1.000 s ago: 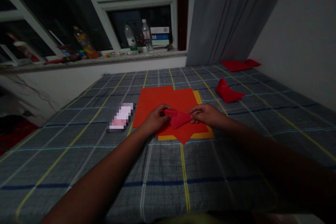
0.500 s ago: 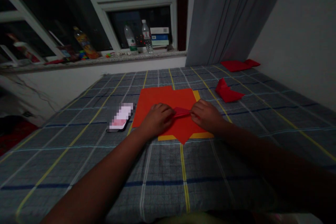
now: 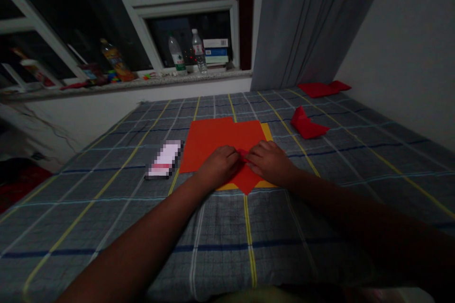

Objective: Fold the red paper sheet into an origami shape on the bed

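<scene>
Hands meet over the stack of orange-red paper sheets [image 3: 213, 139], which lies flat on the bed's grey plaid cover [image 3: 227, 246] and serves here as the landmark. The left hand [image 3: 219, 166] and the right hand [image 3: 268, 162] rest knuckles-up on the near half of the stack, thumbs almost touching. Between them only a small red sliver of the folded paper piece [image 3: 243, 154] shows; both sets of fingers are curled down and pressing on it, pinning it flat against the stack. How much of the piece lies beneath the palms cannot be seen.

A yellow sheet [image 3: 266, 130] peeks out from under the stack at its right edge and along its near edge. One red corner of the stack points toward the person, just nearer than the hands.

Left of the stack, just beside its left edge, lies a small blurred flat object [image 3: 163, 159], pale with a pinkish band. Right of the stack and a little beyond it sits a folded red paper shape [image 3: 306, 124], standing partly upright. Farther beyond, near the curtain [image 3: 302, 23], more red paper [image 3: 322, 88] lies flat on the cover.

Beyond the stack, a windowsill [image 3: 142, 80] runs along the wall; two clear bottles [image 3: 188, 53] and some stacked books [image 3: 216, 49] stand on it.
</scene>
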### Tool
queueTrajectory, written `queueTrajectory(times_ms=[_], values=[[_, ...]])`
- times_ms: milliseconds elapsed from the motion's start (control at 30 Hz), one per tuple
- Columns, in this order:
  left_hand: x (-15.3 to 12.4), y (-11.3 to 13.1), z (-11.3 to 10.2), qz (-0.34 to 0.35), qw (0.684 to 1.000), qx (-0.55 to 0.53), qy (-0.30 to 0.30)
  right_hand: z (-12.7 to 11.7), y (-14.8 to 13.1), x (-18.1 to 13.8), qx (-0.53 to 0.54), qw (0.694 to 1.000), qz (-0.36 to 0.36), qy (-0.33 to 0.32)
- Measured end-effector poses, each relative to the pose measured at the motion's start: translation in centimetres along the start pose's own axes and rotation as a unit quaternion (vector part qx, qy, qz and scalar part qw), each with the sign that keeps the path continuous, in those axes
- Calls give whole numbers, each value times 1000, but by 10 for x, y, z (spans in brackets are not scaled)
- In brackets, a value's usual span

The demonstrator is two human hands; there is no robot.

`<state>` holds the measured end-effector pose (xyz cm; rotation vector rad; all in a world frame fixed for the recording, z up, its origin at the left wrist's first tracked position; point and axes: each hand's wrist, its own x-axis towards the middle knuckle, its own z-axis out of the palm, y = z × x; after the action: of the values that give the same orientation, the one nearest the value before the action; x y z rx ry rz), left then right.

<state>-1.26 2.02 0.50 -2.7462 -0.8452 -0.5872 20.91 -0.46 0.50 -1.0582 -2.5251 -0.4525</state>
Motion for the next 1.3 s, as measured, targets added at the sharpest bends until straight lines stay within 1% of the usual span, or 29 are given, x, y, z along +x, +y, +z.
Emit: queueTrajectory(times_ms=[200, 367, 567, 667, 867, 933, 1033, 1133, 1200, 1300], values=[[3, 7, -1, 24, 1000, -15, 3, 6, -3, 2, -29, 999, -29, 3], [1, 4, -2, 24, 1000, -4, -15, 7, 2, 0, -26, 998, -55, 7], [-2, -2, -6, 16, 1000, -7, -21, 6, 8, -1, -15, 998, -63, 15], [-4, -8, -10, 12, 999, -1, -31, 3, 11, -3, -11, 998, -55, 11], [-10, -32, -19, -27, 998, 17, -54, -6, 24, -6, -6, 1000, -19, 1], [-10, -34, -24, -46, 997, 20, -57, -6, 27, -6, -9, 1000, -4, 3], [-7, -23, -31, -60, 997, 10, -37, -5, 25, -4, -25, 1000, 6, -4], [-1, -4, -28, -23, 999, -26, -27, 0, 16, -1, -32, 999, -9, -24], [3, 6, -19, -6, 998, -37, -49, 4, 10, 2, -28, 999, -19, -33], [4, 8, -5, -6, 995, -46, -84, 12, 7, 2, -1, 998, -37, -54]])
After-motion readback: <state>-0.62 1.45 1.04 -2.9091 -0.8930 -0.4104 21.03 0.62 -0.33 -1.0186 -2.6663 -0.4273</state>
